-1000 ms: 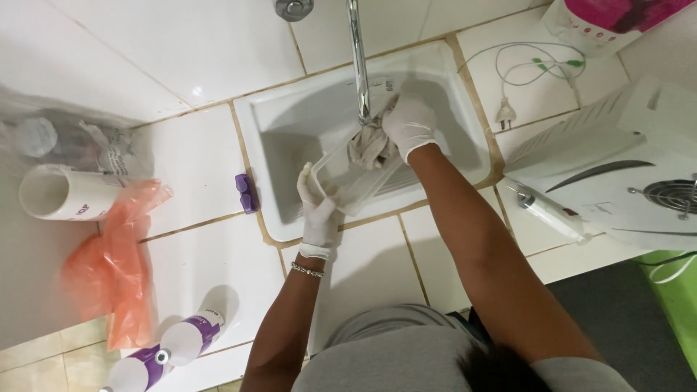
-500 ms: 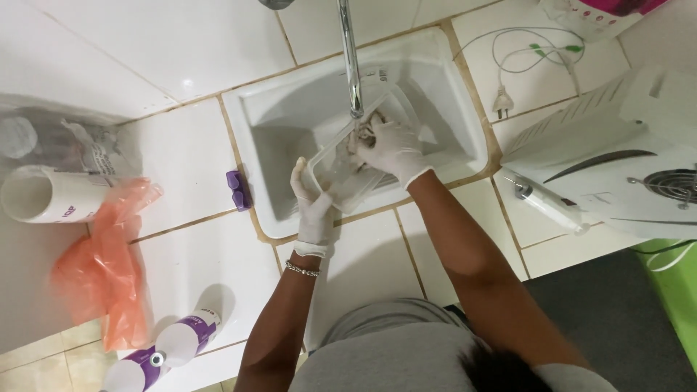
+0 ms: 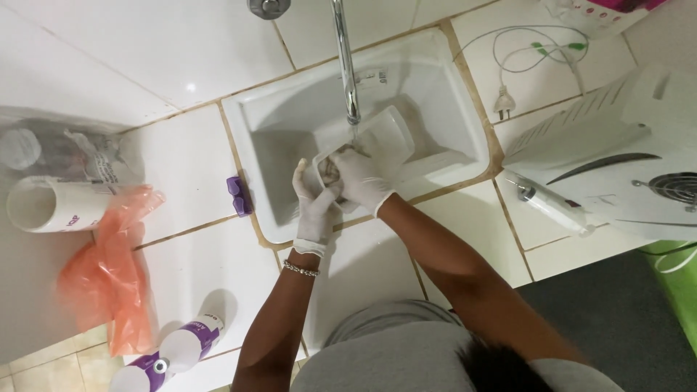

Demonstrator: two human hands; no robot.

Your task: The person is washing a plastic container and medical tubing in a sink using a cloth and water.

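Observation:
Both my hands wear white gloves and work over a white square sink (image 3: 465, 123). My left hand (image 3: 314, 203) grips the near end of a clear plastic container (image 3: 377, 138) tilted under the chrome tap (image 3: 347, 65). My right hand (image 3: 356, 178) presses into the container's opening, fingers on something crumpled and greyish inside. A beaded bracelet (image 3: 300, 268) sits on my left wrist.
A small purple object (image 3: 239, 194) lies on the sink's left rim. On the tiled counter to the left are an orange plastic bag (image 3: 109, 268), a white tube (image 3: 43, 203) and two purple-capped bottles (image 3: 181, 345). A white machine (image 3: 617, 167), a syringe (image 3: 552, 203) and a cable (image 3: 523, 54) lie right.
My hands and the container have moved a little nearer to me and lower in the sink; my right hand has shifted from the container's far side into its opening.

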